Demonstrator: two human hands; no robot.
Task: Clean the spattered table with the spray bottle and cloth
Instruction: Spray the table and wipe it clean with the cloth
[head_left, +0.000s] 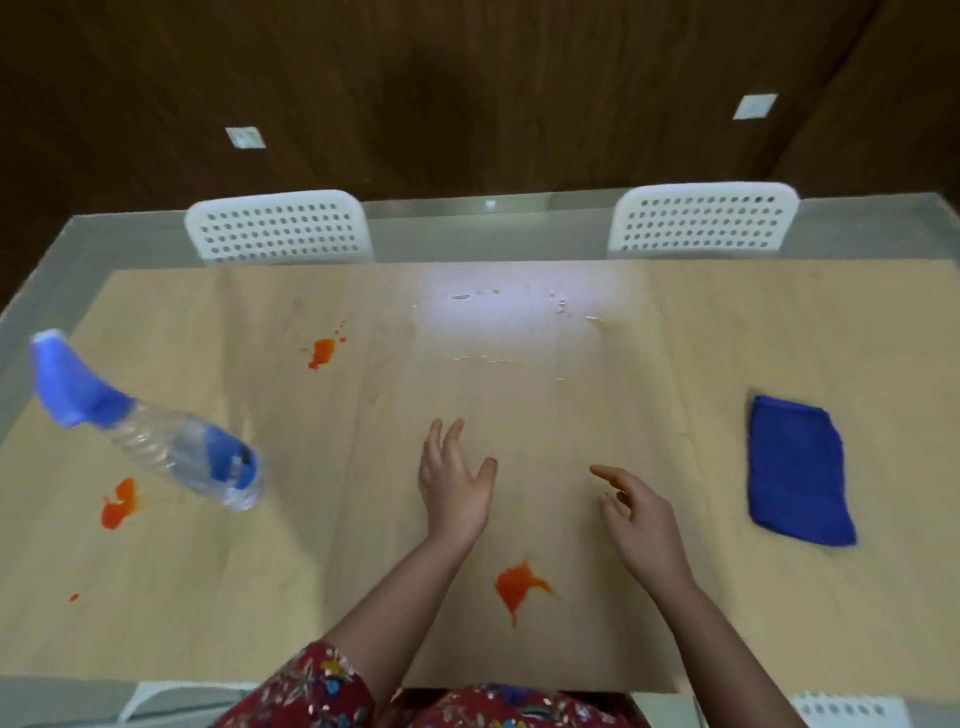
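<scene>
Over pale wooden surface (363, 519): left hand (457, 483) fingers (452, 434) spread, released; right hand (641, 519) fingers (605, 472) loosely curled, grasping nothing. clear plastic spray bottle with blue trigger head (156, 431) far left; folded blue cloth (797, 470) flat at right; orange spatters (519, 584) scattered

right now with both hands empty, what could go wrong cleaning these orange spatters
The nearest orange spatter lies close to the floral sleeve, which could drag through it and smear it. The spray bottle stands at the far left beside a second spatter; a hasty reach by the left hand might tip it. The blue cloth may spread orange if one face wipes every spatter.
</scene>
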